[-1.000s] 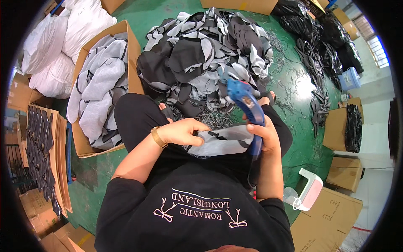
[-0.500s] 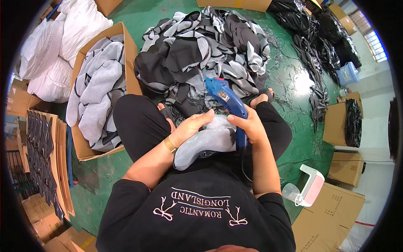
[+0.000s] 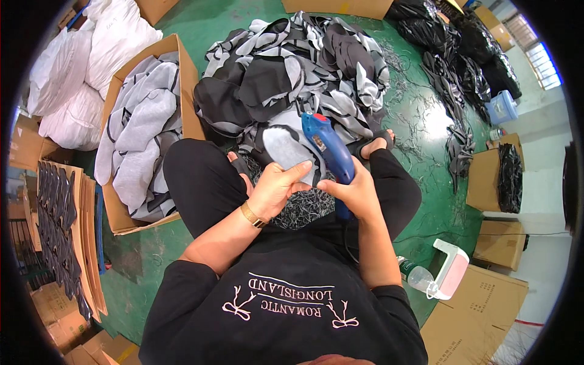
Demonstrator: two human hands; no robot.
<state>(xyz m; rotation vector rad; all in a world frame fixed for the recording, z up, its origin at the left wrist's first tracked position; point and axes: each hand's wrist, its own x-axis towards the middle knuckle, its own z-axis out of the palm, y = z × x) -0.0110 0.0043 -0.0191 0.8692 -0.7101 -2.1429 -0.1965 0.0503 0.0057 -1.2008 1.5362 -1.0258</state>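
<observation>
My right hand (image 3: 354, 187) is wrapped round the body of blue electric scissors (image 3: 326, 141), whose head with a red patch points away from me toward the pile. Their cord runs down into my lap. Between thumb and fingers, my left hand (image 3: 281, 187) grips a grey insole-shaped fabric piece (image 3: 287, 148) with a dark edge. This piece lies to the left of the scissors, its rounded end pointing away from me. My right thumb is close to its near end; whether it touches, I cannot tell. Thin fabric trimmings (image 3: 298, 210) are heaped in my lap below both hands.
A large heap of grey and black fabric pieces (image 3: 267, 82) lies ahead on the green floor. To my left stands a cardboard box (image 3: 190, 91) filled with similar pieces. A clear bottle (image 3: 420, 277) and a white-and-pink object (image 3: 451, 267) are at my right, beside flattened cardboard (image 3: 471, 316).
The fabric piece has turned from lying sideways over my lap to pointing away from me, beside the scissors. My left hand has shifted slightly nearer, uncovering the trimmings below.
</observation>
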